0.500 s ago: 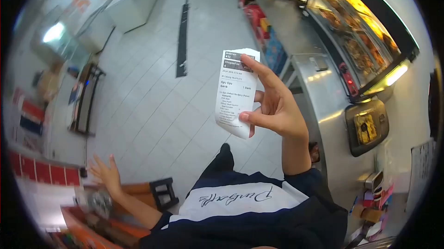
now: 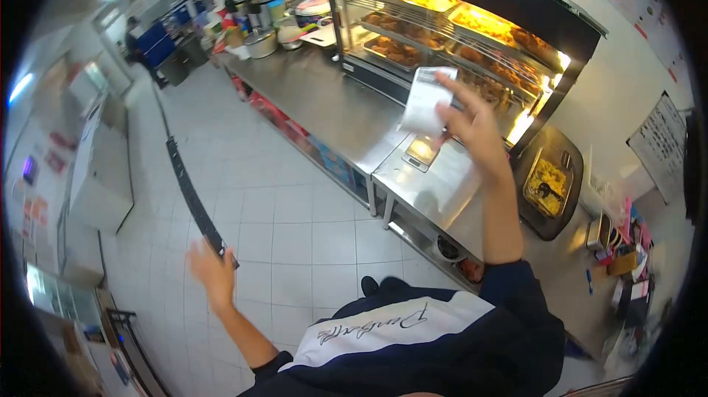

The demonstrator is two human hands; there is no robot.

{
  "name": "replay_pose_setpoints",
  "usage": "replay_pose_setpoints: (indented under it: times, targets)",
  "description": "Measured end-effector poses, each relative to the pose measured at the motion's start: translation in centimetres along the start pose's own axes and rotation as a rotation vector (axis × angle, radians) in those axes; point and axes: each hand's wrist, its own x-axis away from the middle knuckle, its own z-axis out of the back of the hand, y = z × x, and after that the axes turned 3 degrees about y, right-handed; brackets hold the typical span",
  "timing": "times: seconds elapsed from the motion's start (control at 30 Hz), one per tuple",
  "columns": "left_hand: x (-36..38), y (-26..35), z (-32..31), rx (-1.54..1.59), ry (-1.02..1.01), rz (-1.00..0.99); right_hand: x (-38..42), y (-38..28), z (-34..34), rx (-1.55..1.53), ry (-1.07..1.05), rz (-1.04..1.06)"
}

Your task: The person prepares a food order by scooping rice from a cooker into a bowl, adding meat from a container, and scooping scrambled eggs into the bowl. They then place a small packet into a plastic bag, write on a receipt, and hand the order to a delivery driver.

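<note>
A white printed receipt (image 2: 425,106) is pinched between the thumb and fingers of my right hand (image 2: 472,128). It is held up in front of the lit food warmer (image 2: 442,36), over the steel counter, and its print is blurred now. Below that hand a small kitchen scale (image 2: 421,154) lies on the counter. My left hand (image 2: 210,272) hangs over the tiled floor at the left, holding nothing, its fingers apart and somewhat smeared by motion.
Trays of browned food fill the warmer. A dark pan of yellow food (image 2: 547,189) with a black utensil sits at its right. Pots (image 2: 262,43) crowd the far counter (image 2: 310,91). A person (image 2: 140,47) stands near the bins at the back. A black floor strip (image 2: 195,202) crosses the tiles.
My view has turned right toward the warmer and counter. The receipt, still in my right hand, has gone from over the floor to over the counter. My left hand has shifted within view.
</note>
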Motion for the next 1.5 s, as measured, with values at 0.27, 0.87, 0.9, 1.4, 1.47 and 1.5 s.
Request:
replay_pose_setpoints:
  times: [0.27,0.87,0.9,1.4,1.47,1.5]
  targets:
    - [-8.8,20.2,-7.6,0.539,-0.43,-0.935,-24.6,3.8,13.1,0.619,0.62,0.531]
    - [-32.2,20.4,-24.7,0.395,-0.798,-0.525,-37.0,3.5,18.9,2.005,1.205,0.392]
    - [-34.3,19.7,-25.3,0.391,-0.811,-0.492,-37.8,3.6,16.9,1.941,1.266,0.375]
    - [-71.1,5.4,-30.8,0.139,-0.581,-0.44,-56.6,20.6,-20.9,1.813,1.27,0.952]
    - [-76.2,5.3,-30.8,0.276,-0.542,-0.458,-61.3,24.8,-28.2,1.747,1.108,0.995]
    - [-78.9,5.7,-31.1,0.414,-0.519,-0.482,-63.9,27.5,-31.0,1.556,1.021,0.971]
